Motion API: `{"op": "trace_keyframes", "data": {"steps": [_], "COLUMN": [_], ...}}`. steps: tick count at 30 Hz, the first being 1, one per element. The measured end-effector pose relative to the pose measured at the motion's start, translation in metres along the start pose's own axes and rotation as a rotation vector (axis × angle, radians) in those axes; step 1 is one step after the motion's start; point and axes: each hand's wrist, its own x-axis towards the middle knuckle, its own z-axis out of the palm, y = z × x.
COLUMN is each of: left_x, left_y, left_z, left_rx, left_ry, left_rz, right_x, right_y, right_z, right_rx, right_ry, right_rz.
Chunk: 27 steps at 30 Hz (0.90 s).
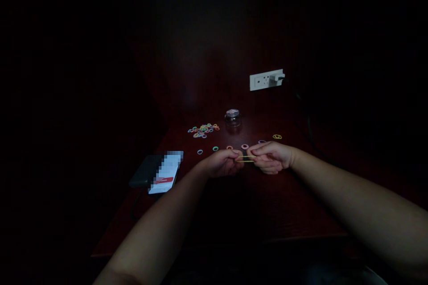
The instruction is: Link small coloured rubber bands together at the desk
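A yellow elastic band (246,159) is stretched between my two hands, above the dark red table (267,213). My left hand (225,163) pinches one end of it, and my right hand (271,157) grips the other. Just beyond my hands lies a row of small rings: a pale blue one (199,152), a green one (215,148), an orange one (229,147), a pink one (245,146), a purple one (261,141) partly behind my right hand, and yellow bands (277,136) at the right end.
A loose pile of many-coloured bands (203,130) lies farther back. Near it stands a small clear lidded jar (233,118). To the left, a lit phone (167,171) rests against a dark object (143,171). A wall socket (266,80) holds a plug with a dark cable.
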Motion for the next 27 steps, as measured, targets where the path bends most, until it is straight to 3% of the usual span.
{"op": "trace_keyframes", "data": {"steps": [7, 15, 23, 27], "left_x": [0.003, 0.001, 0.001, 0.000], "left_y": [-0.004, -0.001, -0.002, -0.001], "left_z": [-0.007, -0.002, 0.002, 0.005], "left_rx": [0.020, 0.084, 0.098, 0.201], "left_ry": [0.036, 0.000, 0.053, 0.062], "left_rz": [0.062, -0.017, 0.068, 0.040], "right_x": [-0.002, -0.002, -0.002, -0.003], "right_y": [0.001, 0.001, 0.000, 0.002], "right_z": [0.001, -0.006, 0.000, 0.000], "right_rx": [-0.052, -0.010, -0.052, -0.081], "right_ry": [0.107, 0.049, 0.100, 0.121], "right_rz": [-0.042, 0.001, -0.054, -0.067]}}
